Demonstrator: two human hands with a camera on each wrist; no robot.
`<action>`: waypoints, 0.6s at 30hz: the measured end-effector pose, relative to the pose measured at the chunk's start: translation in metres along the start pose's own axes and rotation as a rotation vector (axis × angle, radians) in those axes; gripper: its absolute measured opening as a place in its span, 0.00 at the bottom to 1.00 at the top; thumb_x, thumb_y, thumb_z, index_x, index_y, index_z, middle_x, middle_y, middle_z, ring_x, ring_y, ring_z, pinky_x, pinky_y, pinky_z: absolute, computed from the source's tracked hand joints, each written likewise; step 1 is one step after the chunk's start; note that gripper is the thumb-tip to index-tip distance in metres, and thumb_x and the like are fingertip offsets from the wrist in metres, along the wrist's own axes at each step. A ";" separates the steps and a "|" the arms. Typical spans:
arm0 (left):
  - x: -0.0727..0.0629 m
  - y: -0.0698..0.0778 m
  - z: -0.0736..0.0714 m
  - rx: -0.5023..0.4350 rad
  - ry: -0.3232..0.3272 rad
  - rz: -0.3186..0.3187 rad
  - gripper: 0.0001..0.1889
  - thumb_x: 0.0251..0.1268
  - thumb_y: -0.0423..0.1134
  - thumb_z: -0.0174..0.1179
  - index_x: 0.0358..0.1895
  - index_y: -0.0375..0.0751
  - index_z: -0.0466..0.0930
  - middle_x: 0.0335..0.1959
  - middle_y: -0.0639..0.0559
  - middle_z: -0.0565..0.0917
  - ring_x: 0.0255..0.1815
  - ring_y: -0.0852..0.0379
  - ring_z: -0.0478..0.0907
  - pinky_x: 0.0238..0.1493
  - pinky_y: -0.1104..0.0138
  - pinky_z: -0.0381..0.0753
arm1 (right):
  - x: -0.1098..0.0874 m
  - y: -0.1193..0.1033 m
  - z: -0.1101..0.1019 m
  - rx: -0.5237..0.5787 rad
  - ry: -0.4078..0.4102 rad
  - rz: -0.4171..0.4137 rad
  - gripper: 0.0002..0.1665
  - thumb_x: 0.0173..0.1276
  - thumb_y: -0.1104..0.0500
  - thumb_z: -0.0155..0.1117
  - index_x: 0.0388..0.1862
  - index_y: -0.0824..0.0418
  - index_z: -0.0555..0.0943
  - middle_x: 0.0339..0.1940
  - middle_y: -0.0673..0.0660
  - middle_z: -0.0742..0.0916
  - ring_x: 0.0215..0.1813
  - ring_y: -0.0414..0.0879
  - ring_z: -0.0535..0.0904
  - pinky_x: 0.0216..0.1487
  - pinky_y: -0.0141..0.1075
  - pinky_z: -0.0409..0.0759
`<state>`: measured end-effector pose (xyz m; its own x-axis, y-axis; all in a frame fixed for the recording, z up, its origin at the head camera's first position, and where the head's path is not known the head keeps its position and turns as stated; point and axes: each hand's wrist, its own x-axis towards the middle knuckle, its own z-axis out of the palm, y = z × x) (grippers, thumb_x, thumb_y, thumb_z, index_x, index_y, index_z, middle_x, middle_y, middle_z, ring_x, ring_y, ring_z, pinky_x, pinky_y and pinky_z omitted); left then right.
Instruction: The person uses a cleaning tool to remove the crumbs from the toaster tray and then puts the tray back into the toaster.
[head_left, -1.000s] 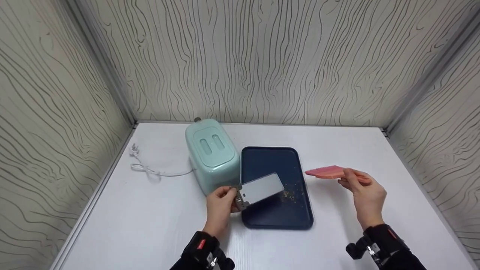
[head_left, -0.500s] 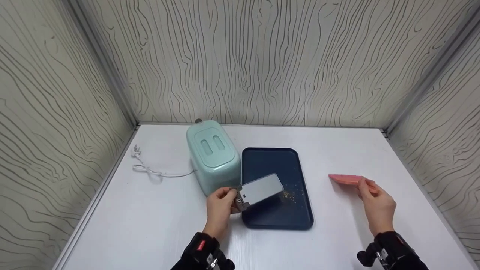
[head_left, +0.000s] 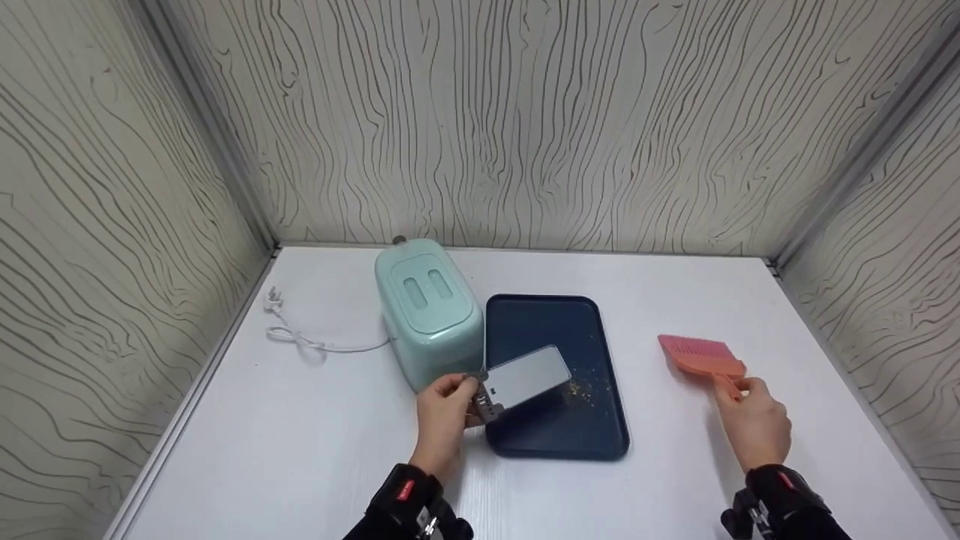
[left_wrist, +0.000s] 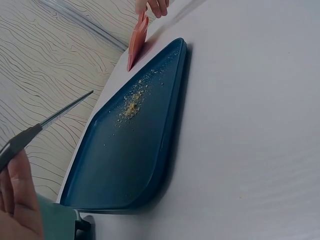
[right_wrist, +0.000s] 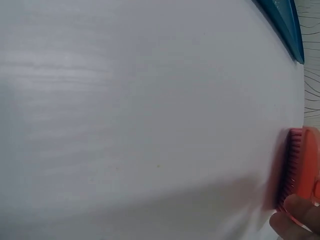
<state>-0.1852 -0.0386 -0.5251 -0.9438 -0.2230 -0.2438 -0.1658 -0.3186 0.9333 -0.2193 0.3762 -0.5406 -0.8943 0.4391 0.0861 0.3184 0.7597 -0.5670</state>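
Observation:
My left hand (head_left: 441, 416) pinches the dark end of a toaster's flat metal crumb tray (head_left: 529, 375), which is held over a dark blue tray (head_left: 536, 319). Seen from the left wrist, the crumb tray (left_wrist: 65, 111) appears edge-on, raised above the blue tray. Yellowish crumbs (head_left: 577, 390) lie in the blue tray near the crumb tray's far end. Off to the right, my right hand (head_left: 756, 424) grips the handle of a small orange brush (head_left: 701, 360) with pink bristles. In the right wrist view the bristles of the brush (right_wrist: 300, 165) face the white table, close over it.
A mint-green toaster (head_left: 427, 300) stands against the blue tray's left side. Its white cord and plug (head_left: 300, 341) lie on the table (head_left: 315, 450) to the left. Patterned panels (head_left: 480, 127) enclose the back and both sides. A few specks dot the tabletop.
My right hand has carried the brush right, away from the blue tray, and turned it so the bristles point to the back left. The left hand and crumb tray have stayed nearly still.

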 end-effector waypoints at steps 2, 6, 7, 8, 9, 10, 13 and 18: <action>0.000 -0.001 0.000 0.002 -0.004 0.003 0.08 0.67 0.34 0.63 0.41 0.30 0.83 0.29 0.48 0.83 0.22 0.56 0.83 0.27 0.64 0.88 | 0.001 0.002 0.001 -0.040 -0.015 -0.026 0.31 0.75 0.44 0.59 0.51 0.74 0.75 0.30 0.71 0.83 0.27 0.58 0.76 0.23 0.41 0.68; -0.001 0.000 -0.001 0.000 -0.010 0.004 0.09 0.68 0.35 0.63 0.42 0.30 0.83 0.29 0.48 0.83 0.22 0.56 0.83 0.27 0.64 0.88 | 0.003 0.004 0.004 -0.104 -0.044 -0.073 0.29 0.75 0.46 0.59 0.47 0.75 0.75 0.25 0.67 0.81 0.25 0.56 0.75 0.21 0.42 0.68; 0.000 -0.001 -0.001 -0.002 -0.010 0.006 0.09 0.67 0.35 0.63 0.42 0.30 0.83 0.29 0.48 0.83 0.22 0.56 0.83 0.27 0.64 0.88 | 0.003 0.004 0.005 -0.116 -0.051 -0.082 0.28 0.75 0.46 0.58 0.46 0.75 0.75 0.24 0.66 0.81 0.24 0.55 0.75 0.21 0.42 0.68; 0.000 0.000 -0.001 -0.005 -0.009 0.006 0.09 0.67 0.35 0.63 0.42 0.29 0.83 0.29 0.48 0.83 0.22 0.56 0.83 0.27 0.64 0.88 | 0.003 0.005 0.006 -0.128 -0.051 -0.096 0.28 0.75 0.47 0.58 0.45 0.75 0.75 0.23 0.66 0.80 0.24 0.56 0.74 0.21 0.43 0.68; 0.000 0.000 -0.001 -0.007 -0.007 0.008 0.09 0.67 0.35 0.63 0.42 0.29 0.83 0.28 0.48 0.83 0.22 0.56 0.83 0.27 0.64 0.88 | 0.003 0.005 0.007 -0.140 -0.050 -0.110 0.28 0.75 0.47 0.58 0.43 0.75 0.75 0.22 0.66 0.80 0.24 0.57 0.75 0.22 0.45 0.70; 0.000 0.000 -0.001 -0.007 -0.006 0.009 0.09 0.67 0.35 0.63 0.42 0.29 0.83 0.28 0.48 0.83 0.22 0.56 0.83 0.26 0.64 0.88 | 0.003 0.006 0.009 -0.153 -0.053 -0.120 0.27 0.75 0.48 0.58 0.42 0.76 0.75 0.22 0.66 0.80 0.25 0.59 0.76 0.23 0.47 0.72; 0.000 0.000 -0.001 -0.004 -0.004 0.011 0.09 0.67 0.35 0.63 0.42 0.30 0.83 0.28 0.48 0.83 0.22 0.57 0.83 0.26 0.64 0.88 | 0.003 0.007 0.013 -0.198 -0.065 -0.161 0.27 0.76 0.49 0.57 0.42 0.77 0.75 0.22 0.69 0.81 0.30 0.67 0.79 0.39 0.60 0.77; 0.001 0.000 0.000 -0.007 -0.006 -0.004 0.09 0.67 0.34 0.63 0.41 0.30 0.83 0.29 0.48 0.84 0.22 0.56 0.83 0.27 0.64 0.88 | 0.004 0.011 0.018 -0.211 -0.104 -0.135 0.25 0.77 0.50 0.55 0.40 0.75 0.74 0.23 0.67 0.81 0.34 0.69 0.78 0.41 0.61 0.76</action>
<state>-0.1863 -0.0387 -0.5256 -0.9449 -0.2164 -0.2456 -0.1673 -0.3256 0.9306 -0.2255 0.3779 -0.5608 -0.9572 0.2837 0.0582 0.2429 0.8959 -0.3719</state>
